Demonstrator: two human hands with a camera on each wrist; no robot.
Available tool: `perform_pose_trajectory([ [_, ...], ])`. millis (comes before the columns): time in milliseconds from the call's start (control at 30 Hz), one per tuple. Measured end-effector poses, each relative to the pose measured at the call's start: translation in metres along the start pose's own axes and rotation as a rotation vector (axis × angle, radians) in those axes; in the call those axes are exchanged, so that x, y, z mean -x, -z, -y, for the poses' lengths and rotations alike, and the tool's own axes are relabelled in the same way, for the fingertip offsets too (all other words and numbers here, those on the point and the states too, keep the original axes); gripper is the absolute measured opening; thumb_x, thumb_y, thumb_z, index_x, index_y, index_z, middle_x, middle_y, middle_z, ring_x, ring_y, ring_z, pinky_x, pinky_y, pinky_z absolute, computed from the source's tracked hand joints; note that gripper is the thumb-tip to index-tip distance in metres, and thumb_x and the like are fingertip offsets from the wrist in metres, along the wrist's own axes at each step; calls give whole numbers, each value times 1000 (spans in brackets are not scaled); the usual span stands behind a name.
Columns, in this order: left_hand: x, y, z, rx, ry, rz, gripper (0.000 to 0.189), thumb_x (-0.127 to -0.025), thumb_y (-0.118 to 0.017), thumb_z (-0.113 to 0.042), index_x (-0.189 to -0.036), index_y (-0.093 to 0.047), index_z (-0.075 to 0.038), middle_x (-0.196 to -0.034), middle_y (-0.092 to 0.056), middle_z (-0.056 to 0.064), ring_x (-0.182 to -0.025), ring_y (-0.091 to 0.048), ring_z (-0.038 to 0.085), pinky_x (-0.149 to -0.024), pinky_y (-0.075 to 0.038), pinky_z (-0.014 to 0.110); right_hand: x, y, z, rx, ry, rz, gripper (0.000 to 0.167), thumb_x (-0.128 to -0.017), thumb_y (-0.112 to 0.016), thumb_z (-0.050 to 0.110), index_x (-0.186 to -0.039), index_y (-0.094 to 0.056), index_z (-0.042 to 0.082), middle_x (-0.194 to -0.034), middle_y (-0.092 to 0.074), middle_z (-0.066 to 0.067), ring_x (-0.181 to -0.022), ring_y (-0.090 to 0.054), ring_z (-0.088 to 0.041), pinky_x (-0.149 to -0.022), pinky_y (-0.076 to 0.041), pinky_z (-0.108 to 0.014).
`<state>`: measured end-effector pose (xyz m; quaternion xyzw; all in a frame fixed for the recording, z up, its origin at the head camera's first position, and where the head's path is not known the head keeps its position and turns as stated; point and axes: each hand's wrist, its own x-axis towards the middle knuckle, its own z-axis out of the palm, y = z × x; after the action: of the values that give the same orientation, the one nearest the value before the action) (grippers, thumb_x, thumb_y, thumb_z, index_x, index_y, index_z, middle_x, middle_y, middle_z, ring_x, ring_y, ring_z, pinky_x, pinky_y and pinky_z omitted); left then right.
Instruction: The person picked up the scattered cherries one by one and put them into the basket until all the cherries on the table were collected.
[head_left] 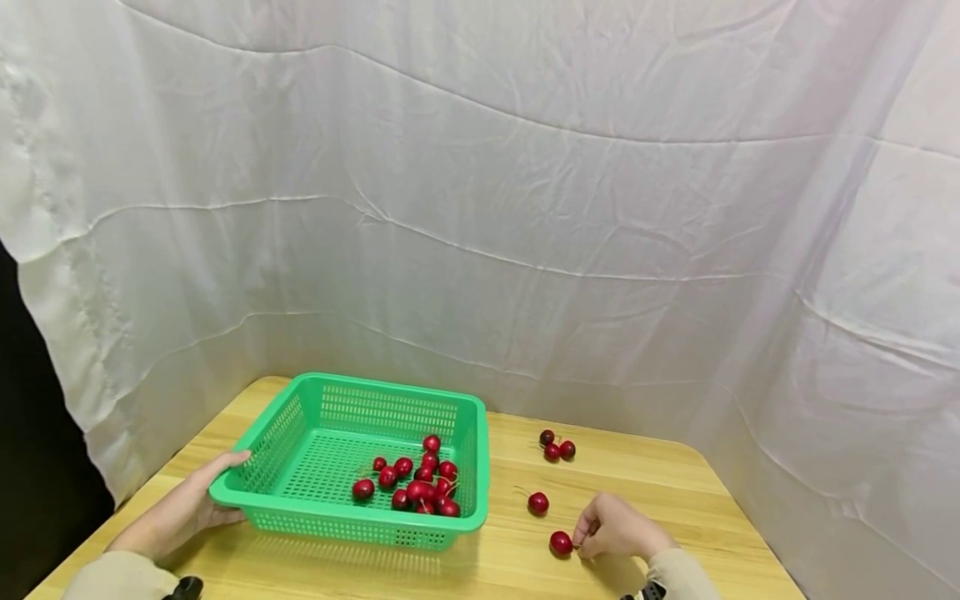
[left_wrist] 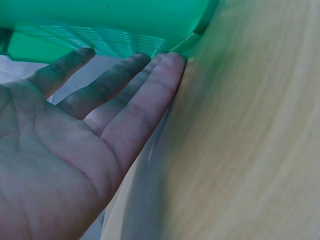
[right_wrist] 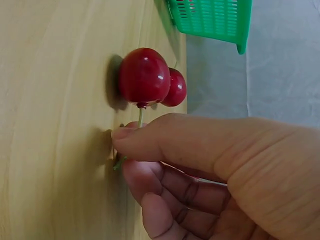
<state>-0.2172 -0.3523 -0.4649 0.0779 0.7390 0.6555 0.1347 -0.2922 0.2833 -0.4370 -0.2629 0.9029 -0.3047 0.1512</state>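
Note:
A green plastic basket [head_left: 352, 522] with slotted walls has several red cherries [head_left: 422, 492] heaped toward its right side. At its left end my left hand [head_left: 197, 500] holds it, thumb over the rim and fingers beneath. The left wrist view shows these fingers [left_wrist: 142, 107] reaching to the basket's underside; the thumb is hidden there. On the right, my right hand [head_left: 618, 527] pinches the thin green stem [right_wrist: 141, 118] of a cherry [right_wrist: 144, 77] between thumb and index finger, close over the table. Another cherry [head_left: 537, 503] lies just beyond it, stem pointing left.
Farther back on the wooden table [head_left: 637, 467] sits a small cluster of 3 cherries [head_left: 552, 452]. White cloth [head_left: 525, 208] hangs behind the table and along its sides. A dark gap [head_left: 37, 433] shows at the far left beside the cloth.

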Motion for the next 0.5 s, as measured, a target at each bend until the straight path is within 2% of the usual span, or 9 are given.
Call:
perform_pose_trajectory([
  [267, 0, -1, -1, -2, 11, -9, 78, -118, -20, -45, -163, -1, 16, -133, -65, 2, -115, -70, 10, -100, -56, 32, -1, 0, 0, 24, -17, -21, 11, -84, -81, -4, -79, -77, 6, -75, -74, -3, -68, -60, -8, -60, -50, -20],
  [500, 1, -1, -1, -3, 9, -5, 78, -118, -20, -45, -162, -4, 17, -131, -65, 2, -114, -71, 11, -99, -56, 32, -5, 0, 5, 13, 4, -60, 7, -88, -83, 2, -85, -77, 2, -81, -75, -3, -72, -60, -8, -65, -50, -21],
])
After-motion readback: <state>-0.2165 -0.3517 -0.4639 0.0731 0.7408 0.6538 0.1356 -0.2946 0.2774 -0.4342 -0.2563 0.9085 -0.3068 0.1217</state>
